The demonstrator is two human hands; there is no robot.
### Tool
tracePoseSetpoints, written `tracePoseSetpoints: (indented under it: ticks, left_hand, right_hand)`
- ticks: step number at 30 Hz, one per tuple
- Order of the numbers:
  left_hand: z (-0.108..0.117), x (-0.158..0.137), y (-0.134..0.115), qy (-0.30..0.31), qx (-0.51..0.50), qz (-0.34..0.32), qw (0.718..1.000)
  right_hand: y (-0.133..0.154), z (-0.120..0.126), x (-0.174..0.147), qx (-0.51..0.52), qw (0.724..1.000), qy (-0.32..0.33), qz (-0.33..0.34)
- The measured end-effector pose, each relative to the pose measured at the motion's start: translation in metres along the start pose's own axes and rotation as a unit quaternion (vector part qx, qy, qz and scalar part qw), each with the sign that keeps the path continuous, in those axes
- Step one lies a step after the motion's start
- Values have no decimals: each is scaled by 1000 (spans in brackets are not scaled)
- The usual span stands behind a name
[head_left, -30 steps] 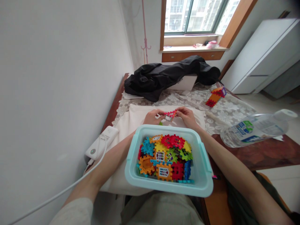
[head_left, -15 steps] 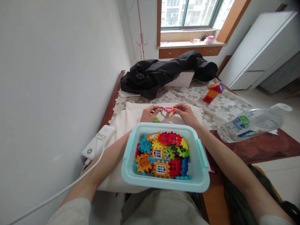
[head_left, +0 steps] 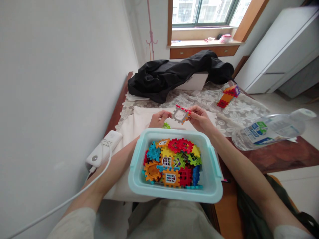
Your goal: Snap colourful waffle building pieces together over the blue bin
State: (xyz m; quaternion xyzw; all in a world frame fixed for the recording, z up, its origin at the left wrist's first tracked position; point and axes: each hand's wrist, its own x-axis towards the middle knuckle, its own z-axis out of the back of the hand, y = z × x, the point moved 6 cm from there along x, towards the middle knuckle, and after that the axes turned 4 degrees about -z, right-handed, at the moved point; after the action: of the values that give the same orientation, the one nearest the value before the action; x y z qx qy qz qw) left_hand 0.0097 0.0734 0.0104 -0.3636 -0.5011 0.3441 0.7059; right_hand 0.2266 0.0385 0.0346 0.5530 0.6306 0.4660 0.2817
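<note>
Right hand (head_left: pixel 199 119) pinches small block assembly (head_left: pixel 181 114) by right edge, raised above white cloth (head_left: pixel 144 119). Left hand (head_left: pixel 160 119) fingertips at its left side, contact unclear. Green piece (head_left: pixel 166 126) below on cloth. Teal bin (head_left: pixel 214 179) of blocks nearer body; bottle (head_left: pixel 271 131) right.

A pale turquoise bin (head_left: pixel 213 186) is showing red, orange, yellow, green and blue interlocking tiles (head_left: pixel 171 162); a white floral lace tablecloth (head_left: pixel 239 114) is lying beyond.
</note>
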Motion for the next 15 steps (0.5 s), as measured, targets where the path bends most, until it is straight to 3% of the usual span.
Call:
tracePoseSetpoints:
  ticks: [6,15]
  left_hand:
    - [-8,-1,7,58,-91,45,993]
    - [-22,-3,16,106,-190,97,971]
  right_hand:
    - [-41,11,15,5,997,-39,-61]
    - [-51,-1,5,-22,990,34,-137]
